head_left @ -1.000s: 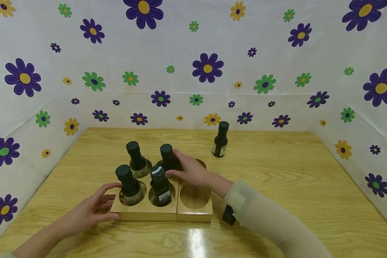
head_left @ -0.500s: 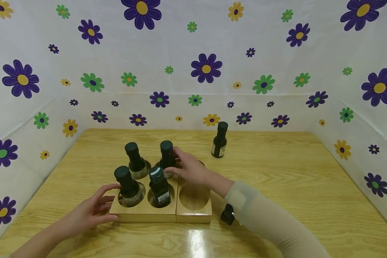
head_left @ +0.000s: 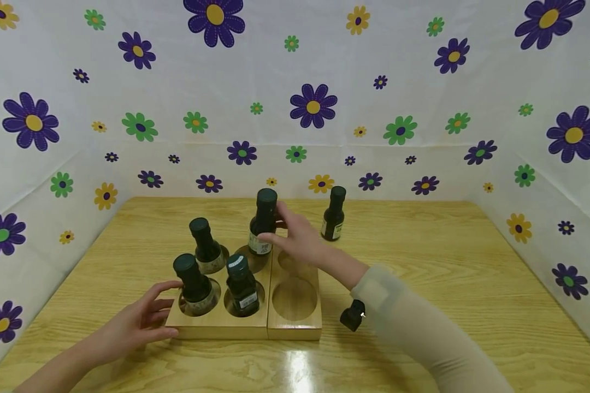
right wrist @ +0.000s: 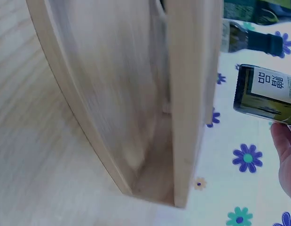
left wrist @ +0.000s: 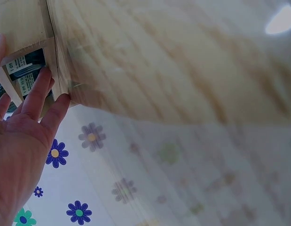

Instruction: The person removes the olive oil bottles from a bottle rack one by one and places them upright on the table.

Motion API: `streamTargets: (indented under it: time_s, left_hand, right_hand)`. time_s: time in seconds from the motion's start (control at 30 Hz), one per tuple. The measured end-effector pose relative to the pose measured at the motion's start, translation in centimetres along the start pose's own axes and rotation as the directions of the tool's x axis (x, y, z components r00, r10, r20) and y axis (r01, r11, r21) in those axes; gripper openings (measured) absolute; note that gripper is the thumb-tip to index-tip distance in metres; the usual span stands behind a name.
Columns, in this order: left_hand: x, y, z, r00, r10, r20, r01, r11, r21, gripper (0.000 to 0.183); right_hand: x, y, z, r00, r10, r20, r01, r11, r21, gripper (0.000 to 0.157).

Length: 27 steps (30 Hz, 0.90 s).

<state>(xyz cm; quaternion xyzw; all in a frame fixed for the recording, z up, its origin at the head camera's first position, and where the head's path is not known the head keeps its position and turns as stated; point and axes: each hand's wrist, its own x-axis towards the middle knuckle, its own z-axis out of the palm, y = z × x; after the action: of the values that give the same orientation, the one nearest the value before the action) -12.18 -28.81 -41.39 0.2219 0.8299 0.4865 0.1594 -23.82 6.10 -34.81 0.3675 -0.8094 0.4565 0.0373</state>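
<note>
My right hand (head_left: 297, 237) grips a dark glass bottle (head_left: 260, 243) with a green cap, between thumb and fingers. That bottle is upright, raised over the back right hole of a wooden bottle rack (head_left: 221, 331). In the right wrist view its label (right wrist: 272, 85) shows beside the rack's wooden side (right wrist: 187, 94). My left hand (head_left: 133, 322) rests at the rack's left end, its fingers spread against the edge; the left wrist view shows the fingers (left wrist: 35, 96) at the rack's open side. Several bottles stand in holes, including a square one (head_left: 242, 286) at the front.
Against the rack's right side sits a two-hole wooden block (head_left: 295, 334); its front hole holds nothing. Another dark bottle (head_left: 333, 218) stands on the wooden table (head_left: 423, 262) behind. A small black device (head_left: 353, 315) sits below my right sleeve. Flower-printed cloth (head_left: 275, 71) encloses the table.
My right hand has raised the bottle out of the back right hole and shifted it slightly rightward. My left hand has stayed at the rack's end.
</note>
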Motion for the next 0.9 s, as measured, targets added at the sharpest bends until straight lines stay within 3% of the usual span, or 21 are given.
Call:
streamTargets:
  time_s: [0.17,0.57,0.9]
  left_hand:
    - [-0.1,0.1,0.0,1.0,-0.006,0.001,0.006,1.0,0.001,0.072]
    - [-0.1,0.1,0.0,1.0,-0.013,-0.001,0.013,1.0,0.008,0.073]
    - [0.0,0.0,-0.1,1.0,-0.014,0.002,0.014,1.0,0.018,0.072]
  right_hand:
    - [-0.4,-0.1,-1.7,1.0,0.012,-0.028,-0.013,0.999,-0.033,0.048]
    - [-2.3,0.3,-6.0,0.989,-0.064,-0.137,0.058,0.997,-0.045,0.048]
    - [-4.9,0.7,-9.1,0.984,0.01,-0.178,-0.026,0.996,-0.084,0.054]
